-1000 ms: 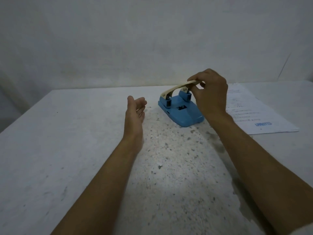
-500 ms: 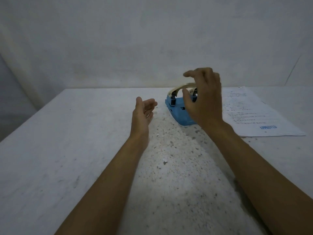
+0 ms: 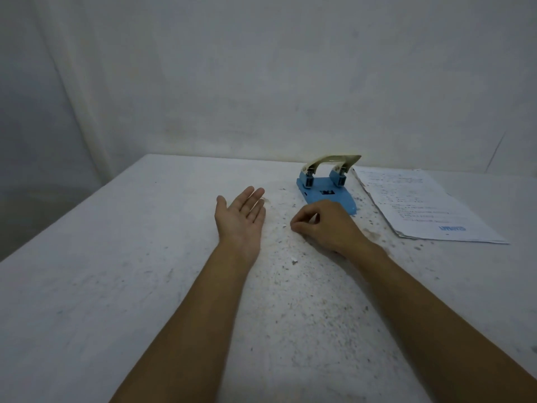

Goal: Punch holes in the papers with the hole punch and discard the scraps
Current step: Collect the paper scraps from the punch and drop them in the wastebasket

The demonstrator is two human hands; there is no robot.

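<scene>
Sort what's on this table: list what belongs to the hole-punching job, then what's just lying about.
Part of the job:
- blue hole punch, handle up
- stack of papers to its right
- small white scraps on the table
- left hand, open, palm up
- right hand, fingertips pinched at the tabletop

Just lying about:
- nothing else visible on the table

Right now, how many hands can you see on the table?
2. The left hand lies open, palm up, left of the blue hole punch. The right hand is curled, fingers pinched together, just in front of the punch. None seems hidden.
</scene>
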